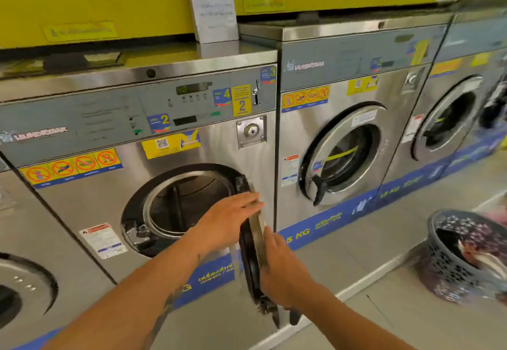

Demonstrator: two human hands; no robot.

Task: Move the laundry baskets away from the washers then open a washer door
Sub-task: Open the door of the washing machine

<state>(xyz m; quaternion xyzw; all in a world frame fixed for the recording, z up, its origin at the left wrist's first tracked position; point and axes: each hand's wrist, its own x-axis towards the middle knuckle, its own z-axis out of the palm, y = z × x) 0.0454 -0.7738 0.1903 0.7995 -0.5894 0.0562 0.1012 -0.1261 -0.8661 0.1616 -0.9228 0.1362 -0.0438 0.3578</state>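
Bright, even light with soft shadows. The steel washer front (219, 146) shows a dull sheen. Wide-angle bending curves lines toward the edges; the laundry basket (444, 264) at right is smeared with blur.

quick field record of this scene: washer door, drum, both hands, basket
door: round steel-rimmed washer door swung open, edge-on to camera
drum: steel drum exposed
left hand: straight fingers lie across the door's upper rim
right hand: against the door's outer side, lower down; grip hidden
basket: dark grey perforated plastic laundry basket holding clothes, on the floor at right
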